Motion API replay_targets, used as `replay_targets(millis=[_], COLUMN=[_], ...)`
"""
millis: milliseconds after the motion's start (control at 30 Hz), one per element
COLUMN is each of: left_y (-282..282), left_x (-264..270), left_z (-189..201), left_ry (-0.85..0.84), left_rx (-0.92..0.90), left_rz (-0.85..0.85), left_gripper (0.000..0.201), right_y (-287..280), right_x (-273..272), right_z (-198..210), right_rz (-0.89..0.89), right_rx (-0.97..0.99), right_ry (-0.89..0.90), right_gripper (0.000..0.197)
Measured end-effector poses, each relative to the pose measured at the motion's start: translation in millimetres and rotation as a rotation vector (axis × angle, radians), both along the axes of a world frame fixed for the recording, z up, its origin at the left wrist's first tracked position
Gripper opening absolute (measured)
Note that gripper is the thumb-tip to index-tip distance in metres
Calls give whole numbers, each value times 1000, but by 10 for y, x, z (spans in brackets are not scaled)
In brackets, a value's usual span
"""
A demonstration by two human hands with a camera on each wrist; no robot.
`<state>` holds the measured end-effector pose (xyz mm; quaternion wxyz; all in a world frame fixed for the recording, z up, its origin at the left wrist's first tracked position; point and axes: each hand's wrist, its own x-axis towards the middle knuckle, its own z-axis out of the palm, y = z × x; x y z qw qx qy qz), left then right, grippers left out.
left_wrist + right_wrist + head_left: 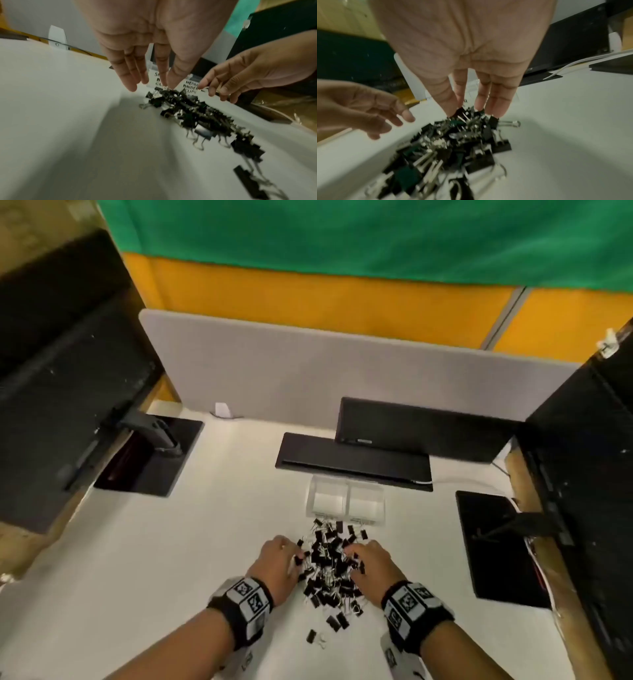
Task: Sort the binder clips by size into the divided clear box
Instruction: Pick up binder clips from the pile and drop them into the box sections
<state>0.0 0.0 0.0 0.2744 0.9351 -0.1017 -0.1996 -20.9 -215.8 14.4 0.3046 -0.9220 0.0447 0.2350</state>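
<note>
A heap of black binder clips (330,566) of mixed sizes lies on the white desk (154,559), with a few strays (337,621) nearer me. Just beyond the heap stands the clear divided box (346,494); one front label reads MEDIUM BINDER CLIPS (189,86). My left hand (297,553) is at the heap's left edge, its straight fingers (128,75) pointing down and its thumb and forefinger tips touching clips. My right hand (351,556) is at the right edge, its straight fingertips (494,108) dipping into the clips (462,142). Neither hand clearly holds a clip.
A black keyboard (352,462) and a second black slab (421,429) lie behind the box. Monitor bases stand at left (150,457) and right (500,546), under dark monitors (61,371). A grey partition (308,371) closes the back. A white cable (573,63) runs at the right.
</note>
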Motion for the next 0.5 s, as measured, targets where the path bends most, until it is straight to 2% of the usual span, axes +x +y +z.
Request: replay_targets(millis=[133, 267, 367, 500], left_y=[-43, -50, -16, 1], left_x=[99, 117, 186, 278], left_z=[-131, -207, -212, -211], left_ry=[-3, 20, 12, 27], left_rx=[68, 107, 92, 78], left_rz=[22, 2, 27, 58], left_gripper=[40, 45, 48, 48], right_y=[90, 28, -82, -109], right_x=[73, 12, 32, 146], right_z=[-149, -233, -219, -175], right_rz=[-19, -23, -94, -113], right_rx=[-126, -153, -125, -100], right_ry=[-15, -19, -36, -105], right_gripper=[41, 29, 20, 17])
